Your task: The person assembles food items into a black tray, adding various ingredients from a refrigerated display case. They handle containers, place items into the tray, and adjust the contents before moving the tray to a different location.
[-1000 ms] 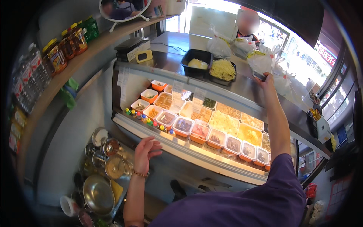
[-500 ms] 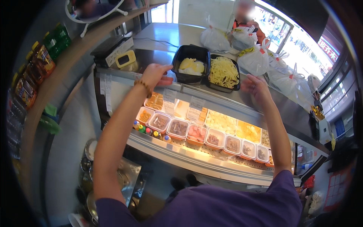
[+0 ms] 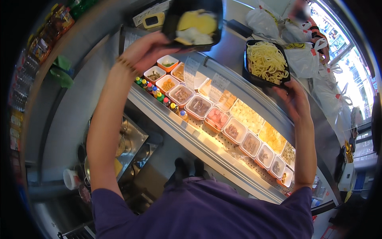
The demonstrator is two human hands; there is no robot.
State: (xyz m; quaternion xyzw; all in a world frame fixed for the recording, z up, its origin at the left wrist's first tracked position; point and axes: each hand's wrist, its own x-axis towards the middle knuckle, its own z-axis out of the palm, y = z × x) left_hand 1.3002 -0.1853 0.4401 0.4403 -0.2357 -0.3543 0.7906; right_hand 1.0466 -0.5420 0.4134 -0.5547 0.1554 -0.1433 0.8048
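Observation:
My left hand point(image 3: 145, 49) grips a black tray of yellow and white food point(image 3: 195, 24) and holds it lifted above the glass counter. My right hand point(image 3: 292, 99) grips a second black tray filled with pale yellow noodles point(image 3: 266, 61), also raised over the counter top. Both arms reach up and forward from my purple shirt. Under the trays lies a lit display case point(image 3: 223, 119) with several small orange-rimmed tubs of toppings.
Small coloured sauce bottles point(image 3: 157, 93) line the case's near edge. Metal pots and lids point(image 3: 119, 147) sit low on the left. White plastic bags point(image 3: 306, 55) rest on the far counter by another person. A shelf with packets point(image 3: 43, 40) runs along the left wall.
Both hands have closed on the two black trays and lifted them off the counter toward me. The left tray rose highest.

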